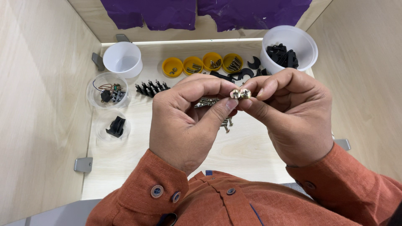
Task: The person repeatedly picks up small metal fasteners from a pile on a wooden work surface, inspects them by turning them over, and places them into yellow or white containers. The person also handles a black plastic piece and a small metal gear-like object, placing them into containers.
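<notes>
At frame centre our left hand [184, 121] and right hand [293, 113] each pinch a screw [240, 93], heads touching, more screws [209, 101] loose on the worktop [247, 150].

i have one view only, from the head camera, looking steeply down and forward over the bench [251, 155] toward its far edge. it sits close above the hands, which fill the frame's middle.
</notes>
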